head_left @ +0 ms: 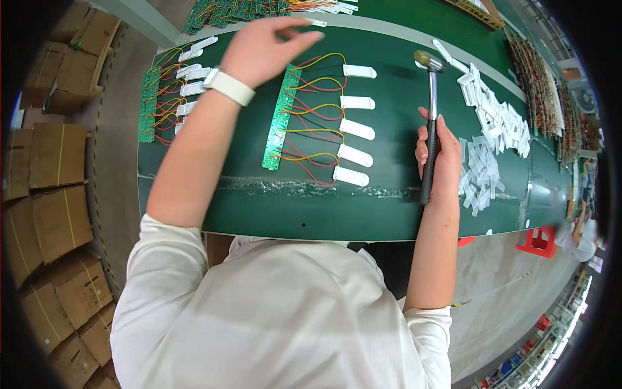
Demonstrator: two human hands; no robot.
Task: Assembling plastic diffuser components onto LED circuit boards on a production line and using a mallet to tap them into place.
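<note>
My right hand (440,152) is wrapped round the black grip of a small hammer (433,97). The hammer's yellowish head points away from me, over a white piece mostly hidden beneath it. My left hand (262,48) reaches across to the table's far side, thumb and fingers apart. Its fingertips are beside a small white plastic piece (317,23); whether they touch it I cannot tell. Between my arms lies a green circuit board strip (280,120). Red, black and yellow wires link it to several white plastic tabs (356,129) in a column.
Another wired board strip (149,104) lies left, partly behind my forearm. On the right are a heap of white plastic pieces (495,117) and clear strips (479,175). More green boards (227,14) are piled at the back. Cardboard boxes (58,162) are stacked left of the green table (311,217).
</note>
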